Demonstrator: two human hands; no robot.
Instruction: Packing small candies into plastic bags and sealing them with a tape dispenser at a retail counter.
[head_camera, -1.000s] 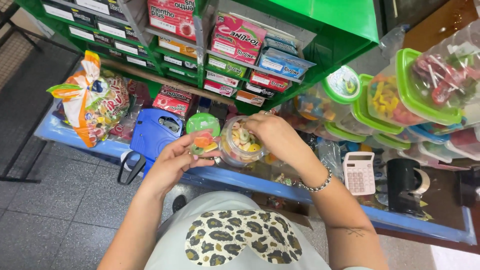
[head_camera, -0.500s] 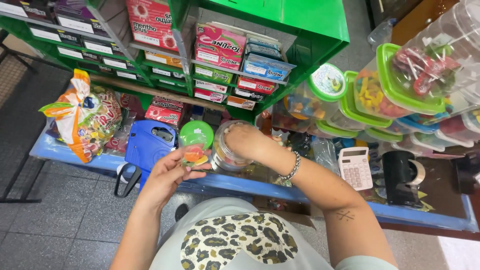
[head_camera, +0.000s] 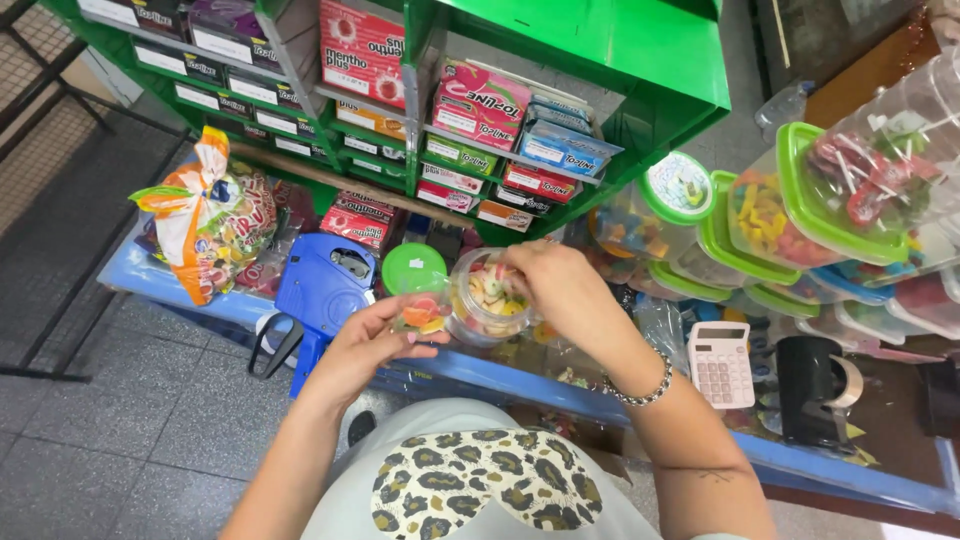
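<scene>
Candy jar (head_camera: 487, 300) between left hand (head_camera: 370, 345); right hand (head_camera: 560, 290).

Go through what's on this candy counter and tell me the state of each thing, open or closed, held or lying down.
Clear candy jar: open, tilted, right hand at its mouth.
Green lid: off the jar, beside it.
Small candy packet: held in left hand.
Blue price labeller: lying on the counter, untouched.
Green-lidded candy tubs: closed, stacked tilted.
Bag of sweets: sealed, tied at the top.

left hand (head_camera: 368, 345) holds wrapped candy (head_camera: 421, 312); right hand (head_camera: 560, 290) reaches into clear jar (head_camera: 487, 300).
</scene>
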